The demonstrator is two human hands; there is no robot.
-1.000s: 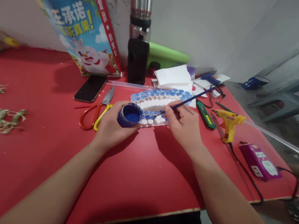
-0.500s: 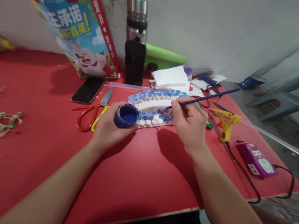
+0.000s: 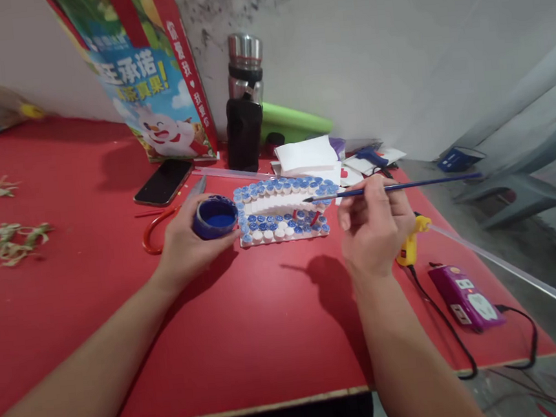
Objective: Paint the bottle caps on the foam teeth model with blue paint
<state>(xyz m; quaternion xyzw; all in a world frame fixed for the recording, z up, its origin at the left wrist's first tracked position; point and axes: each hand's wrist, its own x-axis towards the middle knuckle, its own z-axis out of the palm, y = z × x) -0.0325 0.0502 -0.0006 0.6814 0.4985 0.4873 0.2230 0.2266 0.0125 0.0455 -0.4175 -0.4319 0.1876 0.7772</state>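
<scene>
My left hand (image 3: 186, 242) is wrapped round a small jar of blue paint (image 3: 215, 217), tipped a little so the paint inside shows. Between the fingers of my right hand (image 3: 374, 223) is a thin dark-blue paintbrush (image 3: 402, 186), held nearly level with its tip pointing left. Between the hands sits a craft piece (image 3: 285, 237) on a white base, covered with small round discs. Most discs are blue; several in the front rows are white. A white arched strip runs through its middle, with two red bits at the right. The brush tip is over the arch; whether it touches I cannot tell.
Left of the craft piece lie scissors (image 3: 152, 235) and a phone (image 3: 163, 182). Behind stand a printed bag (image 3: 166, 101) and a steel bottle (image 3: 245, 68), near white paper (image 3: 306, 155). At right are a yellow glue gun (image 3: 407, 249) and a purple power strip (image 3: 466, 299) with cords.
My right hand has drawn back to the right with the brush, uncovering the craft piece's right end. The jar has shifted slightly left of the piece. The camera view has tilted up a little.
</scene>
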